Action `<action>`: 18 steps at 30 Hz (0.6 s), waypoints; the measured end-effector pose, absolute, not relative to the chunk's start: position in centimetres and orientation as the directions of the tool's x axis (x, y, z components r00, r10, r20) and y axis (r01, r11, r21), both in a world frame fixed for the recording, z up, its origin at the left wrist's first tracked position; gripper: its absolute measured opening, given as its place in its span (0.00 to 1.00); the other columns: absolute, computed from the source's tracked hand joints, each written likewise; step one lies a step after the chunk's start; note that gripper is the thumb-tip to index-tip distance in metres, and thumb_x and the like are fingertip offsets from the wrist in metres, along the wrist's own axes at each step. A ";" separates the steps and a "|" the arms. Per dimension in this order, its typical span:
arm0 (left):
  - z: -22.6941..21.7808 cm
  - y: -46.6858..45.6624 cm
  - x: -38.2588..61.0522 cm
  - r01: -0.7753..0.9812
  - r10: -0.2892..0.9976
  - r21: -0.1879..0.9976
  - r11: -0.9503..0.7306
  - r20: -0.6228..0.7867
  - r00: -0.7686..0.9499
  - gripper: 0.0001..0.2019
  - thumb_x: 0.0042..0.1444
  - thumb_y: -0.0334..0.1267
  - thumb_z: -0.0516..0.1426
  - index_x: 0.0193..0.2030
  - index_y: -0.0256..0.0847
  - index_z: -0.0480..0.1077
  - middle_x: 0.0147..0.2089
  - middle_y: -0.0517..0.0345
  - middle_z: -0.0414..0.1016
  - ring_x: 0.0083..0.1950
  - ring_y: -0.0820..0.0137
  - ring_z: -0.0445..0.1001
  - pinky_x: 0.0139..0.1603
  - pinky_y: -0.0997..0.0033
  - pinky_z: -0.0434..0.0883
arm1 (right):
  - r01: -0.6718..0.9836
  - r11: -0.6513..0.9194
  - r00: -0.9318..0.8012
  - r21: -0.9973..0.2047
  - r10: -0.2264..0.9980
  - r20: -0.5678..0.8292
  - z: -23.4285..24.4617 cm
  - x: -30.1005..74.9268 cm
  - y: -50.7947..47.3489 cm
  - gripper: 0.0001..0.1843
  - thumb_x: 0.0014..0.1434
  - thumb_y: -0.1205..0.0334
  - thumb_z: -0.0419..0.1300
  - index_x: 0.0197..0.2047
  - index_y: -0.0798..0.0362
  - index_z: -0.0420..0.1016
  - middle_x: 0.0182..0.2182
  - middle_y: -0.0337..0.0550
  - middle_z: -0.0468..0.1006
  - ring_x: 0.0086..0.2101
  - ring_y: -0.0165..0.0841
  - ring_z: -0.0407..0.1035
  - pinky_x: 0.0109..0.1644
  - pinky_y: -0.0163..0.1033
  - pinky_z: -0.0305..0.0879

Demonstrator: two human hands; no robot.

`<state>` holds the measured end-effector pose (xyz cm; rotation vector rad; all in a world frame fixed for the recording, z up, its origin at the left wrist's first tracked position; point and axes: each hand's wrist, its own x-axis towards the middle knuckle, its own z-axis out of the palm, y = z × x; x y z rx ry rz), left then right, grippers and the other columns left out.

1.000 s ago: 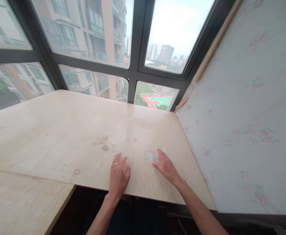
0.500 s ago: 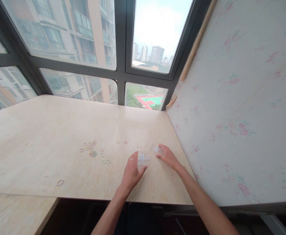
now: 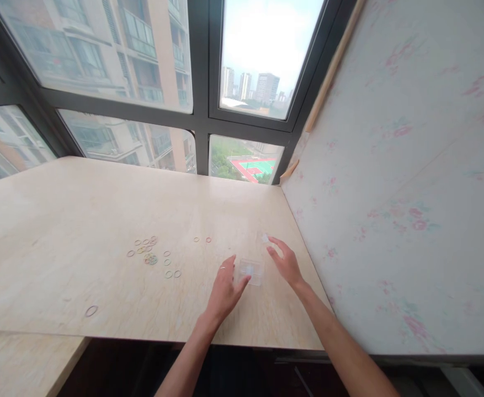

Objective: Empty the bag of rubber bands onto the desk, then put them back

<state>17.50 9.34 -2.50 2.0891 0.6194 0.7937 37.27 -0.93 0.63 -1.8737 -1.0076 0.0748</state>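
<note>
A clear plastic box [image 3: 255,268] with dividers inside lies on the table in front of me. My left hand [image 3: 225,289] is beside its left side, fingers and thumb spread, the thumb tip over the near left part of the box. Farther back and to the right is a small clear plastic piece [image 3: 262,237], hard to make out against the table. At its right edge is my right hand [image 3: 287,266], thumb and index finger apart, the fingertips touching or just beside the piece. Left of both hands, a loose group of thin coloured rings [image 3: 150,258] is scattered.
Two rings [image 3: 208,240] lie apart behind the left hand, and a single larger ring [image 3: 91,311] near the front left. The pale table [image 3: 142,309] ends at a front edge below my forearms. A flowered wall [image 3: 391,193] borders the right; windows [image 3: 202,118] stand behind.
My right hand has moved back a little with the small clear piece and its grip has loosened. The divided box now sits slightly right of my left hand, whose fingers have come off it.
</note>
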 end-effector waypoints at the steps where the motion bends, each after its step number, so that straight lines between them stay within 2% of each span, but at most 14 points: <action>1: -2.3 9.9 16.9 0.143 0.682 0.852 -0.504 0.291 0.671 0.26 0.60 0.44 0.57 0.62 0.35 0.58 0.57 0.39 0.68 0.50 0.60 0.73 0.45 0.58 0.75 | 0.567 -0.154 0.681 -0.809 0.641 0.354 1.1 35.5 -1.8 0.19 0.63 0.50 0.54 0.48 0.54 0.76 0.49 0.51 0.77 0.52 0.39 0.70 0.61 0.49 0.62; 3: -1.9 11.0 15.3 0.117 0.699 0.893 -0.434 0.253 0.669 0.21 0.61 0.44 0.55 0.58 0.37 0.63 0.53 0.44 0.71 0.43 0.65 0.75 0.38 0.64 0.75 | 0.490 -0.121 0.711 -0.863 0.628 0.315 1.6 31.8 -3.6 0.18 0.65 0.50 0.53 0.40 0.53 0.78 0.40 0.49 0.80 0.44 0.38 0.73 0.53 0.45 0.68; 5: -1.6 12.0 13.6 0.117 0.686 0.907 -0.405 0.217 0.694 0.17 0.62 0.44 0.53 0.54 0.38 0.67 0.46 0.49 0.74 0.37 0.68 0.74 0.35 0.66 0.74 | 0.441 -0.107 0.729 -0.891 0.621 0.287 1.6 28.7 -4.9 0.16 0.65 0.51 0.54 0.39 0.53 0.77 0.32 0.45 0.79 0.36 0.35 0.74 0.45 0.40 0.70; 8: -1.8 12.9 11.2 0.145 0.693 0.894 -0.425 0.218 0.687 0.14 0.62 0.44 0.52 0.49 0.39 0.70 0.39 0.52 0.75 0.35 0.68 0.74 0.39 0.65 0.74 | 0.426 -0.074 0.635 -0.901 0.734 0.240 0.7 25.3 -5.4 0.16 0.65 0.52 0.54 0.35 0.54 0.77 0.26 0.41 0.76 0.30 0.32 0.72 0.38 0.36 0.69; 10: -2.1 12.9 10.2 0.145 0.692 0.879 -0.455 0.247 0.678 0.13 0.63 0.42 0.51 0.48 0.39 0.70 0.40 0.52 0.75 0.38 0.67 0.74 0.41 0.64 0.73 | 0.462 -0.073 0.530 -0.884 0.822 0.209 -0.1 23.9 -5.0 0.16 0.66 0.54 0.53 0.34 0.53 0.77 0.27 0.42 0.77 0.30 0.32 0.72 0.37 0.36 0.69; 12: -2.2 12.6 9.7 0.143 0.671 0.859 -0.492 0.269 0.691 0.12 0.63 0.39 0.50 0.48 0.40 0.70 0.41 0.52 0.74 0.40 0.67 0.74 0.41 0.64 0.72 | 0.535 -0.091 0.469 -0.840 0.859 0.206 -0.8 23.1 -4.4 0.15 0.65 0.54 0.53 0.37 0.53 0.78 0.32 0.44 0.79 0.34 0.34 0.73 0.39 0.37 0.69; 14: -2.2 12.2 9.6 0.152 0.628 0.824 -0.546 0.283 0.725 0.11 0.63 0.36 0.50 0.47 0.40 0.71 0.41 0.52 0.74 0.40 0.67 0.73 0.42 0.64 0.71 | 0.574 -0.122 0.484 -0.810 0.848 0.215 -1.4 22.9 -4.1 0.14 0.65 0.54 0.54 0.39 0.52 0.78 0.36 0.46 0.80 0.37 0.36 0.74 0.42 0.40 0.70; 18: -1.8 11.9 9.6 0.164 0.613 0.806 -0.569 0.283 0.737 0.10 0.62 0.34 0.51 0.45 0.39 0.72 0.40 0.51 0.74 0.40 0.66 0.71 0.43 0.63 0.70 | 0.514 -0.165 0.544 -0.842 0.822 0.171 -2.1 23.2 -4.2 0.16 0.64 0.50 0.55 0.41 0.51 0.79 0.38 0.48 0.80 0.37 0.38 0.75 0.42 0.41 0.73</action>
